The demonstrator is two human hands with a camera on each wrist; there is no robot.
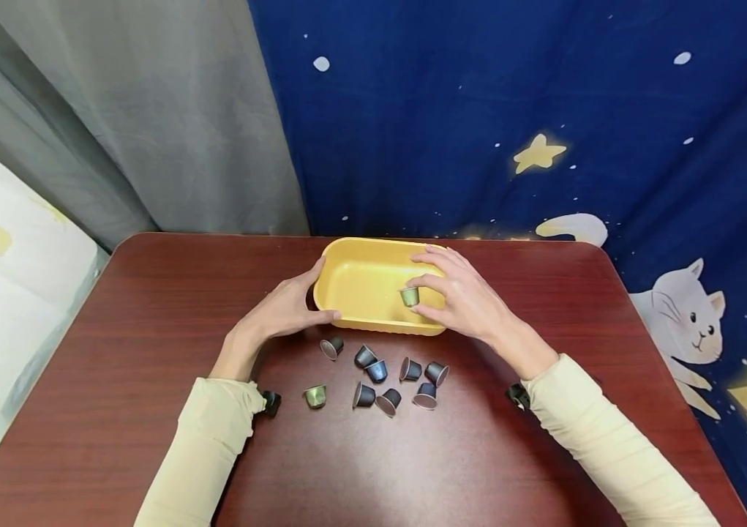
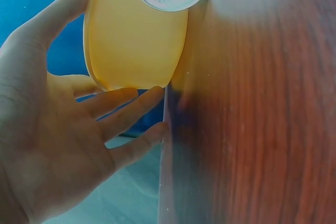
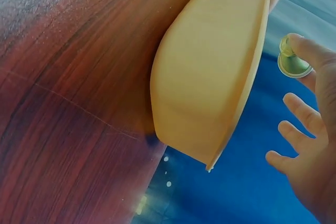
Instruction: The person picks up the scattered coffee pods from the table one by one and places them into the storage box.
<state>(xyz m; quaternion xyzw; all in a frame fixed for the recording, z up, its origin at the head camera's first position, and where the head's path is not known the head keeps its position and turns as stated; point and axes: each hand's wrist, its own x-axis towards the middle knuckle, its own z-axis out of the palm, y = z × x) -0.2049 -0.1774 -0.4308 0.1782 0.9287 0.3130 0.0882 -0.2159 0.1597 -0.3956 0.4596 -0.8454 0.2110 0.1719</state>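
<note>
Between the thumb and index finger of my right hand (image 1: pixel 468 296), a green coffee capsule (image 1: pixel 410 296) is pinched over the right part of a yellow tub (image 1: pixel 363 289). In the right wrist view, that capsule (image 3: pixel 294 64) shows above the tub's rim, and the other fingers are spread apart. My left hand (image 1: pixel 284 306) holds the tub's left end, thumb at the front rim and fingers along the end wall. No capsules show inside the tub's visible part. Nearer me lie a second green capsule (image 1: pixel 315 397) and several dark capsules (image 1: pixel 364 395), some tipped on their sides.
The dark red wooden table (image 1: pixel 169 351) carries everything, with the tub near its far edge. A grey curtain (image 1: pixel 208 110) and a blue curtain (image 1: pixel 426 132) with stars and a cat hang behind it. One blue capsule (image 1: pixel 377 371) touches a dark one.
</note>
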